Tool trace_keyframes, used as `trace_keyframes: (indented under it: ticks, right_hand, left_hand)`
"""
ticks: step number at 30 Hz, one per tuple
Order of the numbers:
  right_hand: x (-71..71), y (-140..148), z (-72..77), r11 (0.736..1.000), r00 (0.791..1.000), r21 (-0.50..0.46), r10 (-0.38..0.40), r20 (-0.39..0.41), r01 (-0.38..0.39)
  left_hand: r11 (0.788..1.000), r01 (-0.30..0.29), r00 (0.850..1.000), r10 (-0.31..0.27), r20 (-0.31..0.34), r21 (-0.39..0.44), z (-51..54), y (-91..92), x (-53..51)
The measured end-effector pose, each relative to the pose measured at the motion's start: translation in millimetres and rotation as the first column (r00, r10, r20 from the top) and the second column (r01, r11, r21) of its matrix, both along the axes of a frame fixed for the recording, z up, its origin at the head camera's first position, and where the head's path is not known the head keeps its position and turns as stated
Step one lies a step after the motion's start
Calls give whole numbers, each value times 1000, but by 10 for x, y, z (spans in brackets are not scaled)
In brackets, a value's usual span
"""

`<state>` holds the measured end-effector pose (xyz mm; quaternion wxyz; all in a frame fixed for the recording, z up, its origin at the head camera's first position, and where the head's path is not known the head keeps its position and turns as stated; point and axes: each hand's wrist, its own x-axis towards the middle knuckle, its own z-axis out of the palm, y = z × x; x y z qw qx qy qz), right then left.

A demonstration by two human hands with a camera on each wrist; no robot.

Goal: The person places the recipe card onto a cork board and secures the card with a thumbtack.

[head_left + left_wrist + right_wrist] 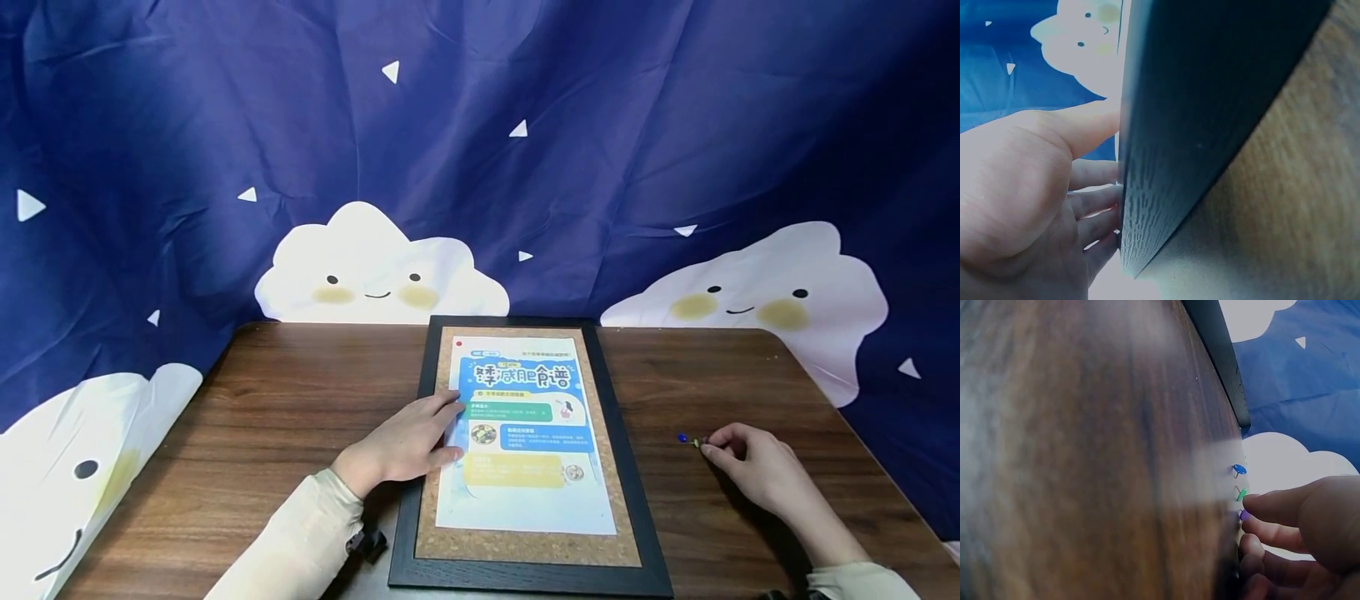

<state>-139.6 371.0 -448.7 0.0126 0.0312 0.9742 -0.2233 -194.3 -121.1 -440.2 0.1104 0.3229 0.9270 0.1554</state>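
Note:
A printed poster sheet lies on a black-framed cork board, with a red thumbtack at its upper left corner. My left hand rests across the board's left edge, fingertips on the sheet's left margin; the left wrist view shows its fingers straight beside the black frame. To the right of the board, my right hand has thumb and fingertips low at the tabletop. In the right wrist view, a green thumbtack meets the thumb tip, and a purple thumbtack shows between thumb and finger. A firm pinch is unclear.
A blue thumbtack lies on the wooden table just left of the right fingertips. Behind the table hangs a dark blue curtain with white smiling clouds. The board reaches from the table's back edge towards me.

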Motion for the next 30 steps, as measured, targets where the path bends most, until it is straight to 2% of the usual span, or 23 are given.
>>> trace_keyframes:
  ticks: [10, 20, 30]
  right_hand:
    - [-9, -60, -23, 1000, 1000, 6, 12, -29, -12]
    - [-39, -83, -13, 1000, 1000, -17, -1, -5, 1]
    - [-39, -124, -16, 1000, 999, -18, 19, -27, -20]
  left_hand:
    - [1000, -1, 1000, 1, 6, -1, -1, 0, -3]
    - [1000, 3, 1000, -3, 0, 2, 2, -5, -9]
    - [1000, -1, 1000, 1, 5, 4, -1, -6, -4]
